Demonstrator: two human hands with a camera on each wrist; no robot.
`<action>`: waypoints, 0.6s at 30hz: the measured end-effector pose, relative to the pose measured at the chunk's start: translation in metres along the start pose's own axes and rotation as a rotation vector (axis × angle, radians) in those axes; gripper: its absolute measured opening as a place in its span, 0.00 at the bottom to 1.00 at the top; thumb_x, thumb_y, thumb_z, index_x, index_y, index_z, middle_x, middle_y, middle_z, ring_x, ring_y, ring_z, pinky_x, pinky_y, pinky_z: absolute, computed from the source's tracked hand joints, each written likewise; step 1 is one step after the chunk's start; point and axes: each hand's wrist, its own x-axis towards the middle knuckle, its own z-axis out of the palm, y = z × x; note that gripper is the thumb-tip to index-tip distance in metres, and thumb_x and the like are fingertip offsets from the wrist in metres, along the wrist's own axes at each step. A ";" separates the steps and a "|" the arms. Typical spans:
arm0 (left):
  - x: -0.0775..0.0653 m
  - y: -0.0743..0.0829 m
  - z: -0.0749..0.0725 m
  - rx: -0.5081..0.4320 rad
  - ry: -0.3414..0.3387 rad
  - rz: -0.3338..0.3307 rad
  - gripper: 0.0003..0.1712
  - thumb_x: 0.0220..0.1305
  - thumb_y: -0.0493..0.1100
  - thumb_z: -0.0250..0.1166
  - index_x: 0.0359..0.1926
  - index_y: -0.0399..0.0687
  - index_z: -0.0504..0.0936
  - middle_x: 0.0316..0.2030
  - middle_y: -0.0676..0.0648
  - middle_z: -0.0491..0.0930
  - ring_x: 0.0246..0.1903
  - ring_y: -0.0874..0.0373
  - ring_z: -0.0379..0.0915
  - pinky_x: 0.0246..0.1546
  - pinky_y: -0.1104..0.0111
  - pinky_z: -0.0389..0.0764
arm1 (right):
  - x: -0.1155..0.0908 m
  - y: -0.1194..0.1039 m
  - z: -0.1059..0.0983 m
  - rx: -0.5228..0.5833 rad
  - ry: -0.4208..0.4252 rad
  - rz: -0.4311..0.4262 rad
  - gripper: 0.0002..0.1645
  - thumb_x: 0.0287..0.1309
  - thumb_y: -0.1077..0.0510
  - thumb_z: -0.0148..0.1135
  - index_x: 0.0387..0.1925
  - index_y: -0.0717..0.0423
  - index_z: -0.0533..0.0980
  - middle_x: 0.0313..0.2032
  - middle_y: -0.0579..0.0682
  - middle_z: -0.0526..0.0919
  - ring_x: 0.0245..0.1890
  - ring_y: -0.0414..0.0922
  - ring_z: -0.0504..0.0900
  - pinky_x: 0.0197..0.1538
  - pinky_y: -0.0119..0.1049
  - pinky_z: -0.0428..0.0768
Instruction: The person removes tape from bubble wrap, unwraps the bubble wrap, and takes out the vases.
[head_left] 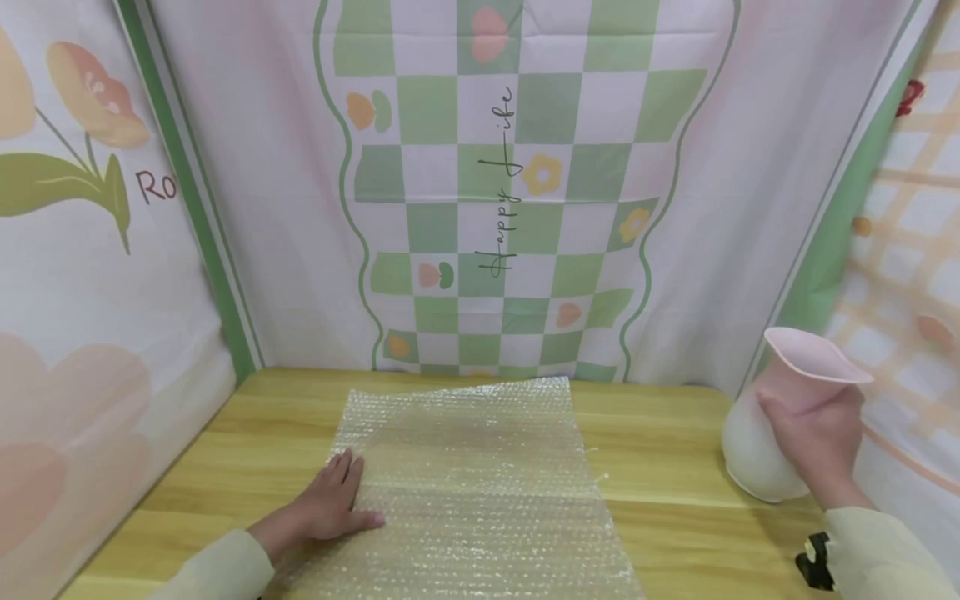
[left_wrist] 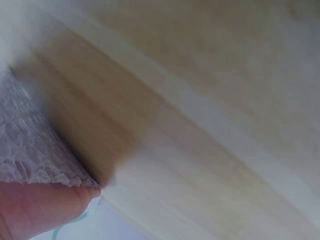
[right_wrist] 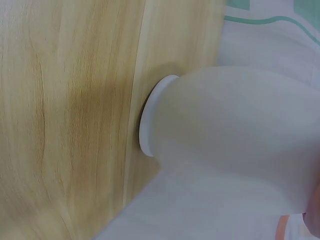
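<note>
A sheet of clear bubble wrap (head_left: 472, 483) lies spread over the middle of the wooden table. My left hand (head_left: 330, 500) rests on its left edge with fingers extended and thumb apart. The left wrist view has the thumb (left_wrist: 47, 207) against the edge of the wrap (left_wrist: 30, 145). On the right, my right hand (head_left: 821, 437) grips the neck of a vase (head_left: 761, 454), pink at its flared rim and white below. The vase leans slightly, mouth up. In the right wrist view the white vase body (right_wrist: 235, 135) has its base close to the tabletop; contact cannot be told.
The wooden table (head_left: 660, 433) ends at a hanging cloth (head_left: 427, 175) with green checks at the back. Patterned cloths also flank it, a floral one (head_left: 97, 292) at left and an orange-checked one (head_left: 911, 275) at right, close to the vase.
</note>
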 end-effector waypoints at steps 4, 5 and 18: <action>0.000 0.000 -0.001 0.001 0.006 0.003 0.66 0.54 0.77 0.58 0.70 0.23 0.51 0.69 0.21 0.41 0.69 0.28 0.36 0.68 0.42 0.43 | 0.002 0.001 -0.001 0.006 -0.017 -0.014 0.51 0.43 0.55 0.78 0.67 0.39 0.62 0.41 0.34 0.72 0.41 0.32 0.70 0.51 0.23 0.68; 0.000 0.000 -0.001 -0.003 0.007 0.004 0.66 0.54 0.76 0.58 0.70 0.23 0.52 0.69 0.21 0.41 0.69 0.28 0.36 0.68 0.42 0.43 | 0.002 0.002 -0.001 0.004 -0.021 -0.012 0.51 0.43 0.55 0.78 0.68 0.39 0.62 0.41 0.34 0.72 0.41 0.32 0.70 0.51 0.23 0.68; -0.007 0.011 -0.012 -0.056 -0.028 0.018 0.67 0.55 0.75 0.58 0.69 0.20 0.49 0.68 0.18 0.40 0.68 0.24 0.33 0.66 0.39 0.40 | 0.003 0.003 -0.006 0.000 -0.008 -0.028 0.52 0.44 0.58 0.76 0.69 0.40 0.59 0.43 0.35 0.70 0.41 0.32 0.68 0.53 0.21 0.66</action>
